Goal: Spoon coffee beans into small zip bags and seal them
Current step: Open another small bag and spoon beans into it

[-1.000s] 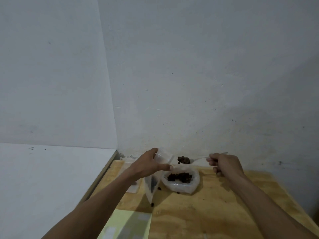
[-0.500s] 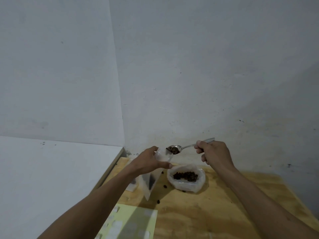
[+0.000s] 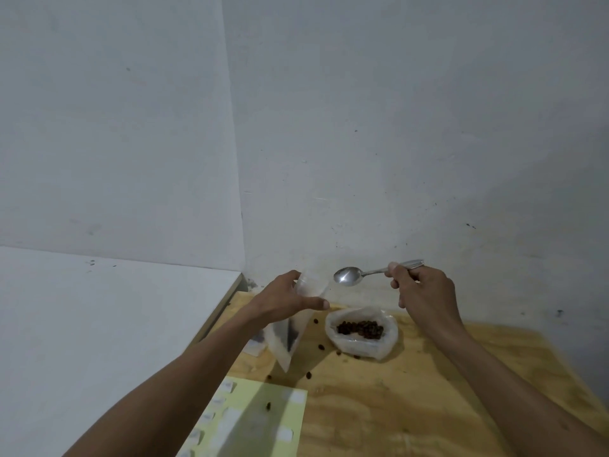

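Note:
My left hand (image 3: 286,300) holds a small clear zip bag (image 3: 290,338) upright by its open mouth, above the wooden table (image 3: 412,407). My right hand (image 3: 420,288) grips the handle of a metal spoon (image 3: 349,276). The spoon's bowl is empty and hovers just right of the bag's mouth. An open plastic bag of coffee beans (image 3: 361,329) rests on the table below the spoon. The small bag's contents are hard to see behind my hand.
Several loose beans (image 3: 321,347) lie scattered on the wood. A pale yellow sheet (image 3: 253,420) with small white bags on it sits at the near left. A white surface (image 3: 99,324) adjoins the table's left side. Walls stand close behind.
The spoon was carried from over the bean bag up to the small bag's mouth, and its load of beans is gone from the bowl. The camera tilted down slightly.

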A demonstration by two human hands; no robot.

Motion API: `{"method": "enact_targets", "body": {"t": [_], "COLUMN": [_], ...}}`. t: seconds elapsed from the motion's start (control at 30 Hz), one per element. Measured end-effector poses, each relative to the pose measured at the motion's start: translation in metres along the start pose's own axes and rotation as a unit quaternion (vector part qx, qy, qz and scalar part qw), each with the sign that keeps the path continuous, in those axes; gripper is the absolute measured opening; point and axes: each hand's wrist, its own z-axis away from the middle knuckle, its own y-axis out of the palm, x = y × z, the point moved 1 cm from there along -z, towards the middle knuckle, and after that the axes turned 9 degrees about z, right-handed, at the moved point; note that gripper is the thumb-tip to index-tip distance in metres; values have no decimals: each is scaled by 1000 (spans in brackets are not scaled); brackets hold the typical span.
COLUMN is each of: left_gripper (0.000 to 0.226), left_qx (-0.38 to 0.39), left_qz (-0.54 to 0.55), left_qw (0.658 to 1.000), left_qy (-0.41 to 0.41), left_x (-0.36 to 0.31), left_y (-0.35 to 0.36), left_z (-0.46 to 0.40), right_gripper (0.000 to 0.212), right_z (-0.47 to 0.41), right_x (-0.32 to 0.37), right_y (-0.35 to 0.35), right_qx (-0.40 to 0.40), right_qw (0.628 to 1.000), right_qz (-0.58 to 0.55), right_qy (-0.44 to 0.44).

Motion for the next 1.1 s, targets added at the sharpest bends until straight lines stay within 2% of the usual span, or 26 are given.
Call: {"method": "enact_targets", "body": {"t": [0.3, 0.5, 0.67, 0.73, 0.83, 0.9, 0.93, 1.03, 1.1], "left_gripper": [65, 67, 70, 77, 87, 93, 90, 84, 88], "left_qx": [-19, -19, -26, -27, -31, -36, -38, -48, -64], "left_qz": [48, 60, 62, 62, 53, 59, 68, 98, 120], "left_qw": [999, 998, 998, 998, 998, 998, 997, 994, 991], "left_qy": [3, 10, 13, 11, 8, 3, 2, -11, -16], "left_x": [-14, -20, -24, -25, -27, -29, -32, -42, -50], "left_y": [6, 10, 10, 11, 13, 14, 15, 20, 24], "left_z": [4, 7, 8, 8, 9, 10, 10, 9, 8], "right_gripper": [32, 28, 30, 37, 44, 41, 38, 33, 42], "right_z": [17, 25, 28, 29, 31, 33, 33, 33, 33], "right_x": [-60, -80, -76, -70, -59, -47, -38, -11, 7], "right_y": [6, 9, 2, -4, -15, -20, -20, -11, 2], "right_qx": [50, 113, 148, 184, 311, 375, 382, 331, 300], "right_qw": [988, 973, 962, 951, 905, 886, 893, 939, 951], "right_qz": [123, 63, 23, 43, 113, 139, 128, 73, 74], "right_qy": [76, 191, 227, 244, 268, 236, 202, 65, 4]}}
